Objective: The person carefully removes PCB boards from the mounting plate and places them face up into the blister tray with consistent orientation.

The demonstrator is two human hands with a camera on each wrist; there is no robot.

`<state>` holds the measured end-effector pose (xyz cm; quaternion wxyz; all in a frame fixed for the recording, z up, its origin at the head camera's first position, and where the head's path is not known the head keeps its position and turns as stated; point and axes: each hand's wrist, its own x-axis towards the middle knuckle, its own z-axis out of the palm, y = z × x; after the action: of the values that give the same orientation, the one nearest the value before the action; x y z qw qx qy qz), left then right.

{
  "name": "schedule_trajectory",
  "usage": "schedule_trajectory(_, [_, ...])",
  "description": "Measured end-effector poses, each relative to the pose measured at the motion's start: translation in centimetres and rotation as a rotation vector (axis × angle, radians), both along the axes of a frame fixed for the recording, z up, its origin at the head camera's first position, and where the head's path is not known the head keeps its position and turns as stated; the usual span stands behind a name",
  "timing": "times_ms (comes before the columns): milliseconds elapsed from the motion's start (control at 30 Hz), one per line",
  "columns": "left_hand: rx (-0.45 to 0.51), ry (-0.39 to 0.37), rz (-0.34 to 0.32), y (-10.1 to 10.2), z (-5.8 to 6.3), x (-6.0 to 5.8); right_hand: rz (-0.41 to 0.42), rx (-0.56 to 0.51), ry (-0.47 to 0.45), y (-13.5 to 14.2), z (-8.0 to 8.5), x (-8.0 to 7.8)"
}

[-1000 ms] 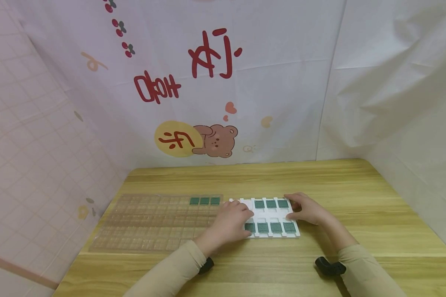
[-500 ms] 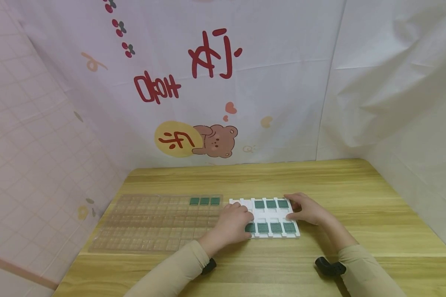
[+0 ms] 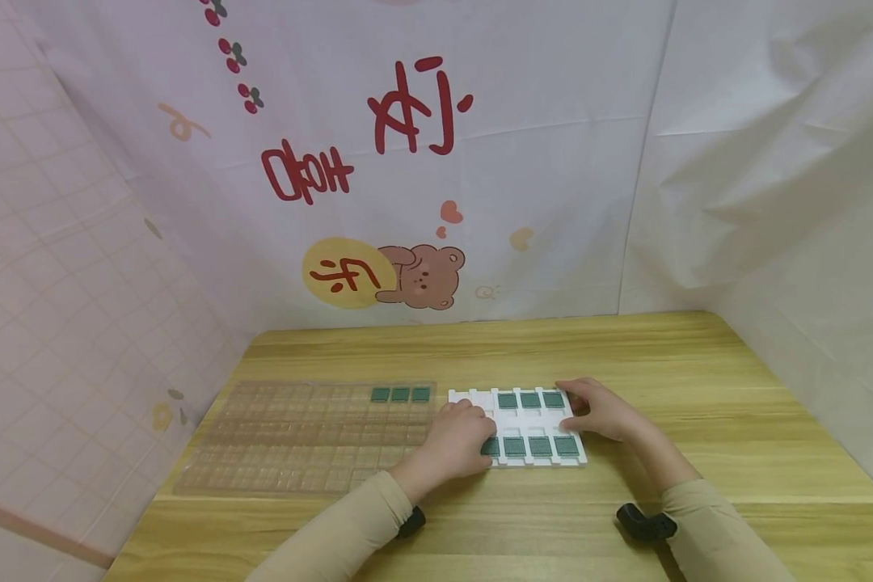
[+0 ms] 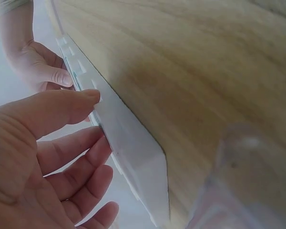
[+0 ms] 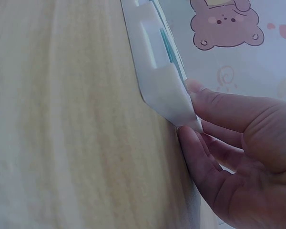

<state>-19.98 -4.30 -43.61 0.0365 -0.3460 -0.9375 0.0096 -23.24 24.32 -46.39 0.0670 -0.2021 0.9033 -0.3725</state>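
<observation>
A white tray (image 3: 516, 421) with two rows of green square chips (image 3: 541, 446) lies on the table, right of centre. My left hand (image 3: 454, 440) covers its left end, hiding the slots below. Thumb and fingertips sit at opposite edges of the green chip (image 3: 491, 446) beside them in the front row. From the left wrist, the thumb (image 4: 88, 98) rests over the side of the tray, the other fingers bent along its top. My right hand (image 3: 600, 411) grips the tray's right end. In the right wrist view, its thumb (image 5: 224, 107) lies against the corner.
A clear plastic tray (image 3: 291, 436) of many small compartments lies at the left, with 3 green chips (image 3: 401, 394) at its back right. Both trays stand on a wooden table (image 3: 553, 533). Black wrist devices (image 3: 646, 523) are by the sleeves. Printed cloth (image 3: 553, 162) hangs behind.
My left hand has shifted slightly toward the front and right over the tray, its fingers drawn closer to the thumb. The right hand and both trays stay in place.
</observation>
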Motion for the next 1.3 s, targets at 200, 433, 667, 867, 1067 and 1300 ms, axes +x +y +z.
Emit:
schedule_trajectory(200, [0.019, -0.01, 0.007, 0.0, 0.0, -0.1, 0.001, 0.003, 0.007, 0.0, -0.1, -0.2])
schedule_trajectory(433, [0.04, -0.033, 0.009, 0.0, -0.2, -0.4, -0.005, 0.008, 0.008, 0.0, -0.2, -0.3])
schedule_trajectory(667, [0.054, -0.06, 0.014, 0.1, -0.4, -0.7, -0.005, 0.013, 0.009, 0.1, -0.2, -0.3])
schedule_trajectory(867, [0.063, -0.063, 0.01, 0.2, -0.3, -0.7, -0.001, 0.016, 0.008, 0.1, -0.2, -0.3])
schedule_trajectory(1067, [0.061, -0.064, -0.003, 0.1, -0.2, -0.9, 0.008, -0.001, 0.009, 0.1, -0.2, -0.3])
schedule_trajectory(1300, [0.102, -0.102, -0.01, 0.0, 0.1, -1.1, 0.004, 0.003, 0.005, 0.0, -0.3, -0.3])
